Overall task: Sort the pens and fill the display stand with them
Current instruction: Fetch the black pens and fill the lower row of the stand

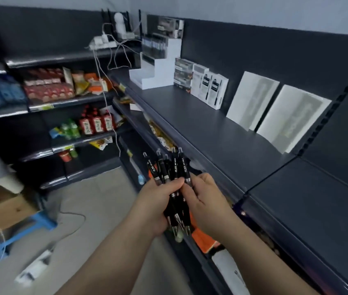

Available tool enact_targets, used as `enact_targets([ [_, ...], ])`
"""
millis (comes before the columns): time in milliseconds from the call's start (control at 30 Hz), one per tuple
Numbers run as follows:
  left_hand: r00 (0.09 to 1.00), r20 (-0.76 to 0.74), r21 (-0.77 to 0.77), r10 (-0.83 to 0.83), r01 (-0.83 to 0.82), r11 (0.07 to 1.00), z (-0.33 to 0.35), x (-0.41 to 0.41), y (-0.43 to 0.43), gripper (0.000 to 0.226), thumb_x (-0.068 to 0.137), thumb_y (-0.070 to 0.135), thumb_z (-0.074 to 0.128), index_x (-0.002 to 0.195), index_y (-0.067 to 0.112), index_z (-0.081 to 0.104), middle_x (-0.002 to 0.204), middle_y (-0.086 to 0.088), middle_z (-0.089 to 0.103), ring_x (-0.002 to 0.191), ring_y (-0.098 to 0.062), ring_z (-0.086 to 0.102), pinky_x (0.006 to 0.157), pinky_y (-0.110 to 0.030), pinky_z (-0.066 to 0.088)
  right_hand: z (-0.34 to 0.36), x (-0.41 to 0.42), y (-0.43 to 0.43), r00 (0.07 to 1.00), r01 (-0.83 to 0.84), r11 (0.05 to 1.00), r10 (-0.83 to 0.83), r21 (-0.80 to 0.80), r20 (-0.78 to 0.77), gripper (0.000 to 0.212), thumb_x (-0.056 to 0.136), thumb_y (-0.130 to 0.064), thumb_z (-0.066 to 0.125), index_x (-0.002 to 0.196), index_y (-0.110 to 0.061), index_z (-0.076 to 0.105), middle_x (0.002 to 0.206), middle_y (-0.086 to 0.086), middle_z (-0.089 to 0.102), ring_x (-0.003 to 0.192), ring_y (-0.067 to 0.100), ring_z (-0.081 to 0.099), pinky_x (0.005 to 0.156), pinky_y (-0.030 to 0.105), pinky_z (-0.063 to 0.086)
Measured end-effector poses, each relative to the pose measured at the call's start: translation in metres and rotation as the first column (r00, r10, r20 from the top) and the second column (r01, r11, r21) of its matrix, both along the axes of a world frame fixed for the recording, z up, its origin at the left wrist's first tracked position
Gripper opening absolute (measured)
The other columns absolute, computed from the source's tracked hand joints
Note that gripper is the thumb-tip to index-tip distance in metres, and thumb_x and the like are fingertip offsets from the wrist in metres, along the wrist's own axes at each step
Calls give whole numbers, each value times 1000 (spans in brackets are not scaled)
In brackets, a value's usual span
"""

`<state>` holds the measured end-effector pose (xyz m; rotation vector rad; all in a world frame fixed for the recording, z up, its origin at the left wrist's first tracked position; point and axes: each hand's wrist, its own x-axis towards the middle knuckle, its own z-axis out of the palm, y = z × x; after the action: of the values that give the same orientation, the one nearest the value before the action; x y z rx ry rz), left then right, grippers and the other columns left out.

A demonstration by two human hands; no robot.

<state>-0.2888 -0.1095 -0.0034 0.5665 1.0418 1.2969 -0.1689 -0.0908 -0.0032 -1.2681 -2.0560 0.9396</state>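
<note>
Rightward, a dark shelf (211,116) carries a white stepped display stand (158,69) at its far end, with pen boxes (209,88) beside it. Near its front edge, the left hand (154,207) grips a bundle of black pens (173,169), tips down; the right hand (207,203) pinches the same bundle.

A: We've got open shelf (200,128) along the front edge, yes?
B: Yes. Along the back we get the stand (158,69), boxes (209,88) and leaning sheets (275,111). Cables (105,86) hang left.

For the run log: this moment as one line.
left hand: grips pens | right hand: pinches pens | display stand: on shelf, partly filled
</note>
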Motion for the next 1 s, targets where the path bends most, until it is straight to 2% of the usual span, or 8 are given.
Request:
enact_targets([
  [133, 997, 29, -40, 74, -73, 997, -4, -41, 30, 14, 89, 4, 57, 99, 3, 65, 79, -13, 68, 65, -25, 68, 56, -34, 57, -9, -42, 43, 990, -138, 990, 138, 9, 3, 15, 99, -34, 33, 100, -33, 48, 93, -14, 51, 86, -3, 49, 77, 21, 42],
  [300, 989, -21, -44, 147, -148, 988, -4, -90, 96, 16, 88, 3, 59, 103, 1, 64, 76, -14, 69, 63, -25, 69, 50, -31, 54, -15, -90, 121, 965, -262, 965, 261, -29, -15, 26, 99, -36, 32, 122, -36, 45, 106, -7, 65, 100, 9, 59, 95, 37, 46],
  [433, 975, -50, -64, 215, -218, 974, 7, -129, 156, 27, 86, 4, 61, 113, 0, 60, 80, -13, 70, 65, -24, 70, 50, -31, 54, -9, -130, 193, 929, -368, 929, 370, -42, 25, 43, 98, -44, 28, 140, -36, 27, 95, -8, 66, 86, 6, 63, 85, 38, 51],
  [533, 957, -41, -57, 287, -289, 956, 14, -159, 190, 32, 85, 7, 62, 117, 2, 59, 84, -12, 71, 69, -24, 70, 52, -33, 54, -1, -163, 237, 885, -466, 885, 466, -18, 8, 47, 98, -46, 26, 143, -35, 23, 77, -17, 56, 71, -1, 56, 77, 31, 50],
  [667, 936, -20, -48, 352, -352, 935, 12, -198, 227, 41, 79, 11, 66, 118, 2, 59, 99, -18, 70, 82, -28, 70, 59, -34, 55, -1, -202, 274, 852, -523, 852, 523, -28, -28, 45, 99, -41, 28, 144, -39, 20, 71, -11, 59, 61, -3, 57, 66, 24, 49],
  [733, 929, -30, -59, 368, -369, 928, 8, -216, 248, 52, 73, 14, 69, 122, 1, 56, 106, -20, 68, 88, -31, 69, 61, -35, 55, -5, -217, 293, 855, -519, 854, 519, -31, -7, 47, 100, -39, 27, 146, -40, 15, 64, -9, 54, 52, -1, 51, 58, 24, 43],
  [867, 925, -28, -74, 378, -379, 923, 1, -251, 295, 42, 82, 10, 66, 121, 1, 56, 107, -21, 66, 89, -33, 68, 63, -36, 55, -10, -251, 336, 892, -446, 892, 450, -81, 41, 51, 100, -34, 25, 148, -39, 9, 57, -2, 45, 52, 10, 43, 55, 37, 38],
  [1000, 938, -29, -52, 344, -346, 937, -5, -300, 346, 31, 84, 5, 64, 114, 5, 60, 97, -14, 70, 81, -26, 70, 58, -32, 55, -15, -301, 378, 924, -373, 927, 374, -24, 80, 46, 100, -25, 27, 144, -37, 24, 65, -1, 56, 57, 14, 51, 59, 35, 44],
])
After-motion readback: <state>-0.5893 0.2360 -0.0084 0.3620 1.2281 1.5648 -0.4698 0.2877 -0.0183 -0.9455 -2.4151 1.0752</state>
